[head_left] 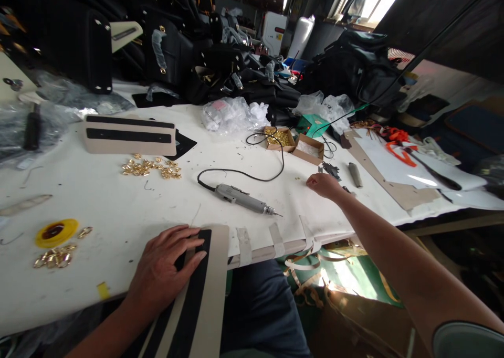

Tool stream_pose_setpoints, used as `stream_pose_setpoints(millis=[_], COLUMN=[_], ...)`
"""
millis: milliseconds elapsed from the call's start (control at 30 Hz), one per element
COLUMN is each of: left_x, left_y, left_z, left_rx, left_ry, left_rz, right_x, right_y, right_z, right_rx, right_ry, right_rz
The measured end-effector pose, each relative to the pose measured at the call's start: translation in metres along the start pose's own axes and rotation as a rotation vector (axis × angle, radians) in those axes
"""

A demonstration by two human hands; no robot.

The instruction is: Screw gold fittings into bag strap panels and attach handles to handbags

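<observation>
My left hand lies with its fingers spread on a beige panel with black strips, which overhangs the table's front edge. My right hand is stretched out over the white table, its fingers curled together at the surface beside a few tiny pieces; whatever it pinches is hidden. Between the hands a grey electric screwdriver lies with its bit pointing right. Behind my right hand stand a small box of gold screws and a box of whitish pieces.
Gold clasps lie at centre left near another striped panel. A yellow tape roll and gold rings sit at the left. Black bags fill the back. The screwdriver's cable loops across the table.
</observation>
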State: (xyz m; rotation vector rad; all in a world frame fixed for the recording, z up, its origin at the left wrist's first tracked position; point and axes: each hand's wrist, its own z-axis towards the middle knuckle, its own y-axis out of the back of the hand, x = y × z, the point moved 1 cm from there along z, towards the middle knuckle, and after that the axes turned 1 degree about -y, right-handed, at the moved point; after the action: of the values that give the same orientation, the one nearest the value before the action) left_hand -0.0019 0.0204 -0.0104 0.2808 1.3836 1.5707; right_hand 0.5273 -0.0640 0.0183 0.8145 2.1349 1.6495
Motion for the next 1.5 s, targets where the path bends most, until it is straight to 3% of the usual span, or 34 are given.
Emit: stream_pose_setpoints(millis=[167, 367, 600, 833, 1200, 1500], left_x=[0.0, 0.002, 0.0, 0.0, 0.0, -0.002], left_y=[0.0, -0.001, -0.001, 0.0, -0.001, 0.0], left_z=[0.0, -0.001, 0.001, 0.0, 0.0, 0.001], left_rx=[0.007, -0.002, -0.007, -0.005, -0.002, -0.027], left_ry=[0.007, 0.011, -0.001, -0.005, -0.015, -0.026], left_rz=[-0.009, 0.007, 0.0, 0.007, 0.015, -0.002], right_x=[-0.011, -0.034, -0.044, -0.034, 0.016, 0.013], right_y=[0.007, 0.019, 0.002, 0.003, -0.004, -0.01], right_z=[-0.004, -0.001, -0.004, -0.002, 0.024, 0.032], right_rx=[0.021, -0.089, -0.083, -0.105, 0.043, 0.074], right_ry=[0.005, -0.06, -0.057, -0.093, -0.008, -0.057], right_rz=[0.07, 0.133, 0.154, 0.148, 0.267, 0.23])
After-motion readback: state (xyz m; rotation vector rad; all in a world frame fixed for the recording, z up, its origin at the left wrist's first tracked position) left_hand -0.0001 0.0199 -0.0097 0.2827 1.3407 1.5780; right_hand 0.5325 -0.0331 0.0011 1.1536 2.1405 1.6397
